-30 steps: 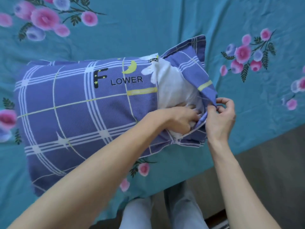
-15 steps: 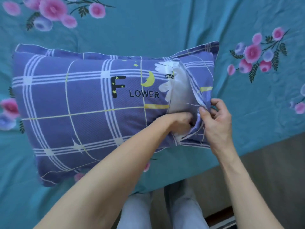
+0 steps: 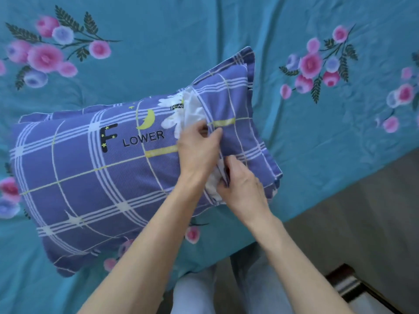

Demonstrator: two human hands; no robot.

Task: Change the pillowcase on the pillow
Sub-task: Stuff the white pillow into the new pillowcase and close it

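Across the teal floral bedsheet lies the pillow, nearly all of it inside the purple checked pillowcase; white fabric shows only at the envelope opening toward the case's right end; I note the left hand pinching the flap edge at that opening, fingers curled on the cloth; the right hand grips the same edge nearer the case's lower border. My judgement: closing the flap remains; risk is bunched filling keeping the flap from lying flat, or the edge slipping from a shallow pinch.
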